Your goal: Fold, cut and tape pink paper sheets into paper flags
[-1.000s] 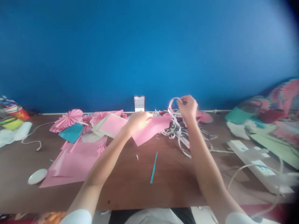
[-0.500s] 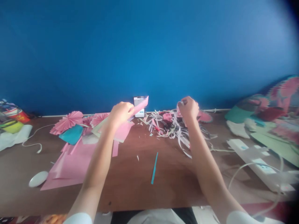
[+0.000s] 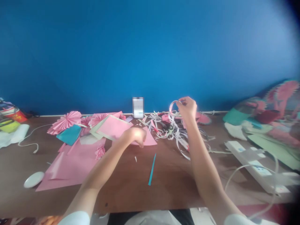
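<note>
My left hand (image 3: 137,136) is low over the table with its fingers curled down at a pink paper sheet (image 3: 150,140), which spreads out behind and beneath it; the fingertips seem to grip its near edge. Raised near the wall, my right hand (image 3: 188,107) pinches a curved whitish-pink loop (image 3: 172,107), which looks like a ring of tape or a curled strip. Below that loop lies a tangle of white and pink paper strips (image 3: 172,128). A narrow blue strip (image 3: 152,170) rests between my forearms, with a small white scrap (image 3: 135,159) beside it.
On the left are pink folded-paper fans (image 3: 67,121), a teal paper piece (image 3: 69,134), large pink sheets (image 3: 72,165) and a white oval object (image 3: 34,179). A phone (image 3: 138,107) leans against the blue wall. Rightward lie a white power strip (image 3: 252,165) with cables and green paper (image 3: 274,150).
My left hand has come down and right from near the phone, bringing the pink sheet onto the table. The right hand stays raised; its loop now shows more clearly.
</note>
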A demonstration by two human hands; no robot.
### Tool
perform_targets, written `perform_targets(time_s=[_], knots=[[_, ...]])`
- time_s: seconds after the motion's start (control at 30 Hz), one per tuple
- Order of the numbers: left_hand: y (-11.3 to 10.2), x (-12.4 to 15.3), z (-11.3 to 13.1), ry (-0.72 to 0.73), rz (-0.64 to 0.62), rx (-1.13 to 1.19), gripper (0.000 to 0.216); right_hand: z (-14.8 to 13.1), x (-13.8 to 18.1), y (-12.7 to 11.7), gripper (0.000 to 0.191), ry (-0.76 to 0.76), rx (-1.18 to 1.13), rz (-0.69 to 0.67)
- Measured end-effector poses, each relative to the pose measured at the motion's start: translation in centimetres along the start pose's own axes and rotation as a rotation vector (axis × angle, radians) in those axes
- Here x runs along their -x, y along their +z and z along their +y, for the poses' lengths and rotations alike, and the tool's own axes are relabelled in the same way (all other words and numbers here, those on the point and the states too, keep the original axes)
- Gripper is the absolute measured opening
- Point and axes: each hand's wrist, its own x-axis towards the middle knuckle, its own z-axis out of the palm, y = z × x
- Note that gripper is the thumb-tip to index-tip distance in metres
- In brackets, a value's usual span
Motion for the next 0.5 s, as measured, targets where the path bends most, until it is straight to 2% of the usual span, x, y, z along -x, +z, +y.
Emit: perform_targets(time_s=[0.07,0.17,0.23,0.3,0.4,0.5], knots=[[-0.3,0.7,0.4,0.081,0.007,-0.011,0.049,-0.2,0.1,-0.1,0.021,-0.01,-0.046,-0.021],[-1.0,1.4,1.2,0.197,0.141,0.025,0.039,-0.8,0.3,-0.3,0.023,-0.034,-0.163,-0.125],[-1.1,0.9,1.4,0.29,0.255,0.109,0.033,-1.3,0.6,-0.4,0.023,-0.057,-0.223,-0.212],[-0.9,-0.5,1.4,0.364,0.353,0.272,0.034,-1.9,0.9,-0.5,0.022,-0.085,-0.229,-0.264],[0.1,-3.1,1.0,0.436,0.439,0.602,0.048,-2.6,1.5,-0.5,0.022,-0.114,-0.224,-0.316],[1.2,-4.8,1.1,0.524,0.356,0.908,0.069,-3.3,2.0,-0.6,0.023,-0.118,-0.262,-0.401]])
